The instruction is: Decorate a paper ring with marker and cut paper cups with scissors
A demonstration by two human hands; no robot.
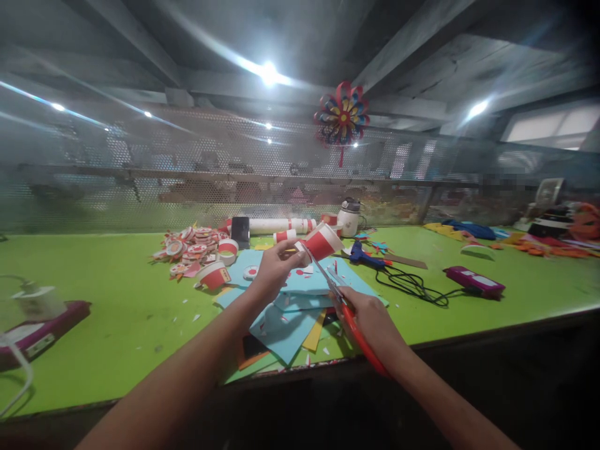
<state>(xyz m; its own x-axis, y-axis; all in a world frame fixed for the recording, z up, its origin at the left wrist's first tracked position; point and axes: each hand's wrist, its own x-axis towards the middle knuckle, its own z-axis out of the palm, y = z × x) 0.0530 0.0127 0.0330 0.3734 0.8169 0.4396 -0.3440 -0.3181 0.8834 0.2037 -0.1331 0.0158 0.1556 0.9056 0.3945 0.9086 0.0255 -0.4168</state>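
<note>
My left hand grips a red and white paper cup, tilted above the blue sheets, with its open end to the right. My right hand is closed on the orange-red handles of a pair of scissors. The scissor blades point up and left and reach the cup's edge beside my left fingers. Below both hands lie light blue sheets, with small red and white scraps on them. A cut cup piece rests left of the sheets.
A pile of cutouts, a phone and stacked cups lie behind. A white bottle stands near a blue glue gun. Its black cord loops toward a purple power strip. Another power strip is at left.
</note>
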